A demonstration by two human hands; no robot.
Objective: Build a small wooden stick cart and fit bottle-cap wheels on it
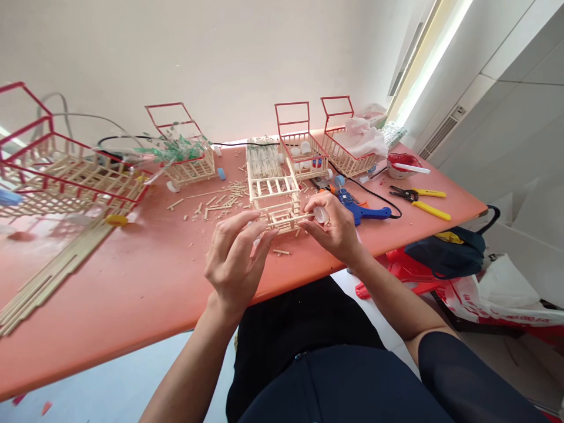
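A thin wooden stick spans the gap between my two hands, in front of a small cart frame of pale sticks. My right hand is closed at the stick's right end, with a translucent white bottle cap at its fingers. At the other end, my left hand has its fingers curled around the stick's tip. Something whitish shows between those fingers, partly hidden. Whether the stick is fixed to the cart frame, I cannot tell.
Finished-looking stick carts with red handles line the back. A blue glue gun and yellow-handled pliers lie at right. Stick offcuts are scattered left of the frame. Long sticks lie at left on the pink table.
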